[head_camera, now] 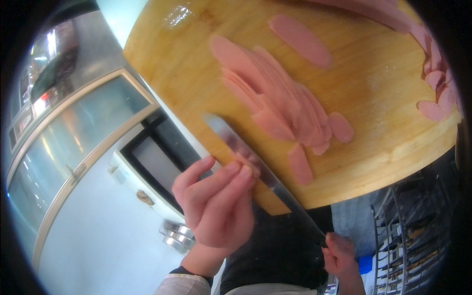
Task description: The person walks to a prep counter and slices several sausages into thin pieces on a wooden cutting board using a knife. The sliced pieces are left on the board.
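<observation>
In my right hand (339, 252) is the handle of a long knife (273, 184). Its blade slants up and left over the edge of a round wooden cutting board (166, 73). The thumb and fingers of my left hand (221, 202) pinch a small piece of pink ham sausage (241, 160) against the blade. Beyond the knife, a pile of thin sausage slices (280, 99) lies fanned out on the board. Single slices lie apart from it: a long oval one (300, 40), a small round one (341, 127) and a narrow one (300, 164).
At the board's far right are a long uncut sausage piece (368, 13) and more slices (438, 96). A glass-fronted metal cabinet (84, 114) stands at left, with stacked metal pans (179, 236) below. A dark rack (409, 239) with trays stands at lower right.
</observation>
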The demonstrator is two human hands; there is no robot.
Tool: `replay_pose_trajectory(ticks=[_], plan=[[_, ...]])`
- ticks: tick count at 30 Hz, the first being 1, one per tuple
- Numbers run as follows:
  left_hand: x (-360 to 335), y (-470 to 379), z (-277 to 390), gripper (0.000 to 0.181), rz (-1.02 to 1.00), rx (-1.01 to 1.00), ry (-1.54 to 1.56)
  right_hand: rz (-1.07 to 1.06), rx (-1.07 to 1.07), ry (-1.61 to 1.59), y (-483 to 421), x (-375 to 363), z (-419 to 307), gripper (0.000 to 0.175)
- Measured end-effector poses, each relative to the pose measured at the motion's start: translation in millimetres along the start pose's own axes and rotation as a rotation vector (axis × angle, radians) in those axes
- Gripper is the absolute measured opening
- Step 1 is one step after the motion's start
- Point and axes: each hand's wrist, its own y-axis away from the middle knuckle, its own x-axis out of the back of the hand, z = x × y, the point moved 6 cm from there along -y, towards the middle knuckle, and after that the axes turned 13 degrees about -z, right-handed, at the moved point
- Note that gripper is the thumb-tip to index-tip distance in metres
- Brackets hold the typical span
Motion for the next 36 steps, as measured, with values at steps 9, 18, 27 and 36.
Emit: replay_pose_trajectory(ticks=[9,18,27,36], plan=[[0.4,-2.6,3.9,0.030,-0.004,-0.012,-0.083,-0.047,-0.093,0.031,-3.5,6.1,-13.1,0.042],[4.7,-13.9,-14.3,0.028,0.041,0.029,-0.084,-0.098,-0.256,0.100,56.0,-4.6,13.1,0.011],[3.3,-14.5,-14.6,0.018,-0.038,-0.016,-0.012,0.040,-0.245,0.140,84.9,3.5,21.7,0.029],[-4.4,-2.5,-12.2,0.019,-0.006,-0.008,0.031,0.027,-0.127,0.079,34.9,-0.5,6.6,0.016]])
